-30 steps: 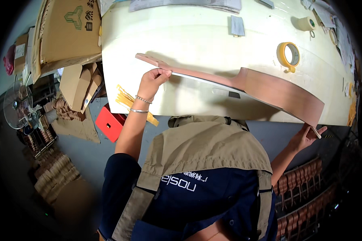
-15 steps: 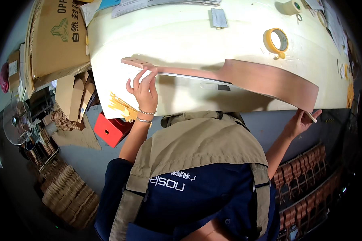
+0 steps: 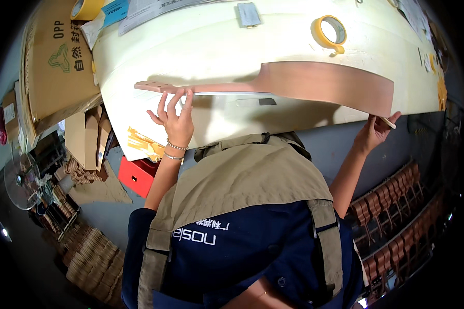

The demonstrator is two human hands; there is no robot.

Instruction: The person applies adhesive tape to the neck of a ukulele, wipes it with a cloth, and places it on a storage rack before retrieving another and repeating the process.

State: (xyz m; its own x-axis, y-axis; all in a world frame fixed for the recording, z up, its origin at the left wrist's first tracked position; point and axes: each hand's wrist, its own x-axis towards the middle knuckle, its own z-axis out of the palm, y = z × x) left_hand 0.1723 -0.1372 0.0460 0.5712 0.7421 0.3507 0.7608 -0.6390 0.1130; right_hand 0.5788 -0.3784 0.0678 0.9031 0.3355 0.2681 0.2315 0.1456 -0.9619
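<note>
A ukulele of bare reddish wood [image 3: 330,85] is held on its side over the front of the pale table, its headstock to the left and its curved body to the right. Several small holes show in the headstock. My left hand [image 3: 178,123] has its fingertips against the neck just beside the headstock, the other fingers fanned. At the tail end of the body, my right hand [image 3: 375,135] grips the lower edge with bent fingers. A thin pale piece [image 3: 387,122] sticks out between those fingers; its kind is unclear.
On the table [image 3: 206,46] lie a roll of yellow tape [image 3: 331,32], a small grey packet [image 3: 249,15] and papers [image 3: 160,11]. A large cardboard box [image 3: 59,67] stands at the left. A red box [image 3: 136,176] sits below the table edge. Racks of wooden instrument bodies [image 3: 386,206] stand at lower right.
The whole view has shifted and turned slightly, so table items sit further left and higher. My left fingertips now show lower on the neck. Both hands stay at the same ends of the ukulele.
</note>
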